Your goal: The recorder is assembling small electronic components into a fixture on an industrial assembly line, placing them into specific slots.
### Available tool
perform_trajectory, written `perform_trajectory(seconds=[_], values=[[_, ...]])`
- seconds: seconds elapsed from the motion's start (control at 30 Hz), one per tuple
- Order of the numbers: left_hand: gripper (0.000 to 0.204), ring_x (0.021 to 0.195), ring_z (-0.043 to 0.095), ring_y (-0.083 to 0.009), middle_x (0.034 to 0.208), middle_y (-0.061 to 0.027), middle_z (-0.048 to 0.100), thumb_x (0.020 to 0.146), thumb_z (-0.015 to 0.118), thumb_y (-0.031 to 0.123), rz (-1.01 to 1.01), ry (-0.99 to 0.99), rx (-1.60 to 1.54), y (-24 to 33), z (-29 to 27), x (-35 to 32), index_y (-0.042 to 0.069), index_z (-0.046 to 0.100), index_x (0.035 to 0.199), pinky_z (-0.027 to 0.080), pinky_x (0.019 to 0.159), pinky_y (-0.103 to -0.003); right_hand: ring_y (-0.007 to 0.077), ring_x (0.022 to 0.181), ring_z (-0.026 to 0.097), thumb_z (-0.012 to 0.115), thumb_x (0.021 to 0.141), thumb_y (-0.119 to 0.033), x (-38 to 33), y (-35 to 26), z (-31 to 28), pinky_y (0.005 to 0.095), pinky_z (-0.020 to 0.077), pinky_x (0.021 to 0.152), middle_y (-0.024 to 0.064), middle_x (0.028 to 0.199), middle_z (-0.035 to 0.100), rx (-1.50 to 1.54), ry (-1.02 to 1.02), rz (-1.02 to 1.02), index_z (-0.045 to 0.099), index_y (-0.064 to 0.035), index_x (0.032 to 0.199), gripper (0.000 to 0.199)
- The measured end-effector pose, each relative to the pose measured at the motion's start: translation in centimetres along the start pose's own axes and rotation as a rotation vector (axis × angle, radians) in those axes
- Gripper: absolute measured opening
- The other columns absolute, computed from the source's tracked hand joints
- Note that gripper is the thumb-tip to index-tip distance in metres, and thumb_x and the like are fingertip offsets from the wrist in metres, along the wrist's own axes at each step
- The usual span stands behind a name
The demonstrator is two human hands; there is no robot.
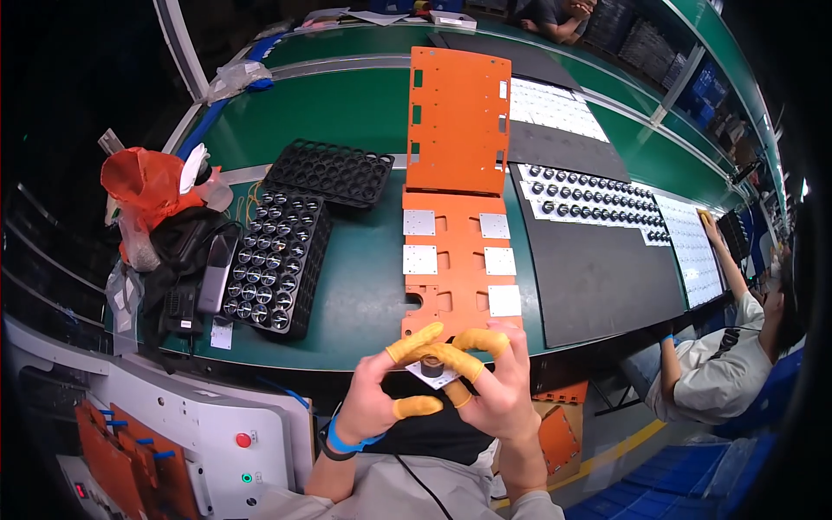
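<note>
1. Left hand (374, 394): closed on a small square plate (431, 373) with a dark round part on it, pinched between fingertips in yellow finger covers.
2. Right hand (498, 386): also closed on the same plate, from the opposite side.
3. The plate is held above the near edge of the green tabletop (364, 286), just below an orange panel (455, 260) carrying square white plates.
4. A black tray (276, 260) of round parts sits to the left.

Bright, sharp centre; dark, curved rim
</note>
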State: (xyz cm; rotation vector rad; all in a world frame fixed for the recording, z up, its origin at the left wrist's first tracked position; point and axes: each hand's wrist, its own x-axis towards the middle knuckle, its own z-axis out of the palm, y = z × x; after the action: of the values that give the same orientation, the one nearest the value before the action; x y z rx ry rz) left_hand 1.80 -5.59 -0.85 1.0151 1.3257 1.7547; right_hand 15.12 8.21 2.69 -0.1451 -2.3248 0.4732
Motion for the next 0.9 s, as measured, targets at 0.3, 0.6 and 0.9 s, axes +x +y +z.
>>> perform_trajectory(seconds=[0.3,0.6,0.9], values=[[0.043,0.082,0.07,-0.0188,0.096,-0.008,0.073,0.075,0.09,0.026,0.34,0.261,0.644,-0.4,-0.2,0.8,0.005,0.078,0.111,0.055,0.07,-0.03,0.0346,0.101,0.057,0.081,0.07,-0.009,-0.2,0.4,0.2,0.0475,0.0485,0.089,0.0122,0.109,0.062,-0.027,-0.135,0.031,0.072,-0.0008,0.112,0.043],[0.023,0.053,0.041,-0.0223,0.067,-0.0147,0.055,0.082,0.085,0.015,-0.103,0.514,0.787,-0.3,-3.1,5.0,-0.004,0.076,0.092,0.031,0.051,-0.038,0.0276,0.077,0.051,0.082,0.078,-0.005,-0.4,1.9,-0.2,0.0391,0.0438,0.067,0.0098,0.085,0.056,-0.062,0.194,0.307,0.07,-0.0007,0.123,0.047],[0.023,0.062,0.058,-0.0355,0.075,-0.018,0.062,0.089,0.075,0.019,-0.213,0.521,0.932,-1.3,-1.3,6.0,-0.004,0.075,0.089,0.041,0.058,-0.042,0.027,0.078,0.052,0.082,0.079,-0.004,-0.7,2.1,0.4,0.0377,0.0434,0.067,0.01,0.087,0.059,-0.007,0.154,0.274,0.071,-0.0008,0.122,0.044]])
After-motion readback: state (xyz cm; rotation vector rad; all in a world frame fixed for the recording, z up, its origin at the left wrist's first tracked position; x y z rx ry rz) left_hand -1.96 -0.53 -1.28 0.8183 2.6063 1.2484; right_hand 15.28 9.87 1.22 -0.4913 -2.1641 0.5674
